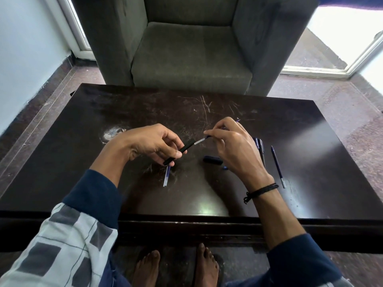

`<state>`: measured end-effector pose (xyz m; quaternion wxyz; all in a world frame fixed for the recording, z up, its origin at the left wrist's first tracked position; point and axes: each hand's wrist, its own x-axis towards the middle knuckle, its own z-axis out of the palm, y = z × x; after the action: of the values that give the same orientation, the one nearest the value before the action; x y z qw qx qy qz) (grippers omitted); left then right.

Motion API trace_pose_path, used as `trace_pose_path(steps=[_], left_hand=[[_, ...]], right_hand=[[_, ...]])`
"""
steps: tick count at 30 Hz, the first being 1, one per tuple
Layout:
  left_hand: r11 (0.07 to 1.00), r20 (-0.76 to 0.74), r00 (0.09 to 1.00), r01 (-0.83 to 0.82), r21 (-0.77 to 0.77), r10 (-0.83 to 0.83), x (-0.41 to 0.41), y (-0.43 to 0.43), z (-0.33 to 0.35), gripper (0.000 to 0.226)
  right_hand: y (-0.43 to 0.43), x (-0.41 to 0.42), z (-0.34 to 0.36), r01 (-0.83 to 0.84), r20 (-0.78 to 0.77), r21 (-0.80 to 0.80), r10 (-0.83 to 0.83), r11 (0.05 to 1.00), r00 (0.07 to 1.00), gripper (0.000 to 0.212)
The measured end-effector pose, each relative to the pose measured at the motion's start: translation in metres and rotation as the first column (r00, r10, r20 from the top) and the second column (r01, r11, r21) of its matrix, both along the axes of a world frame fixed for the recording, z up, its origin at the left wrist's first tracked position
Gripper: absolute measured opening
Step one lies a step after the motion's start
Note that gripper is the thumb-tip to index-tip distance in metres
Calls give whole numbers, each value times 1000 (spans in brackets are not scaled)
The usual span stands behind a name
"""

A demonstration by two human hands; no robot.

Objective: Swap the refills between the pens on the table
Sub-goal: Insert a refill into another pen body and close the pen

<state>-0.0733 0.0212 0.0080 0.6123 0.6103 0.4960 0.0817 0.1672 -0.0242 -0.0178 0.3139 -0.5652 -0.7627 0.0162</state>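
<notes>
My left hand (152,142) grips a black pen barrel (179,151) above the dark table (103,172), its open end pointing up and right. My right hand (233,146) pinches a thin refill (202,140), whose pale end touches the barrel's mouth; its tip sticks out past my fingers at the far side. Under my left hand a clear blue refill (166,176) lies on the table. A black pen cap (212,159) lies just below my right hand. To the right lie two dark pens (260,148) side by side and a slim blue refill (278,166).
A grey armchair (192,50) stands right behind the table's far edge. A pale worn patch (113,132) marks the tabletop left of my hands. My bare feet (176,266) rest on the floor under the near edge. A bright glass door (342,38) is at the right.
</notes>
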Motion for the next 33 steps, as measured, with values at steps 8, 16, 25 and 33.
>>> trace_pose_path(steps=[8,16,25,33], left_hand=[[1000,-11,1000,12,11,-12,-1,0,-1,18],[1000,-10,1000,28,10,-28,2,0,-2,17],[999,-9,999,38,7,-38,10,-2,-4,19],[1000,4,1000,-1,15,1,8,-2,-5,18]], right_hand=[[-1,1,3,24,-18,1,-24,1000,1000,23],[0,0,-2,-8,-13,-4,8,1000,1000,22],[-7,-18,-1,-158,4,-60,158,986,987,36],[-6,-12,8,41,-237,-26,-46,999,970,22]])
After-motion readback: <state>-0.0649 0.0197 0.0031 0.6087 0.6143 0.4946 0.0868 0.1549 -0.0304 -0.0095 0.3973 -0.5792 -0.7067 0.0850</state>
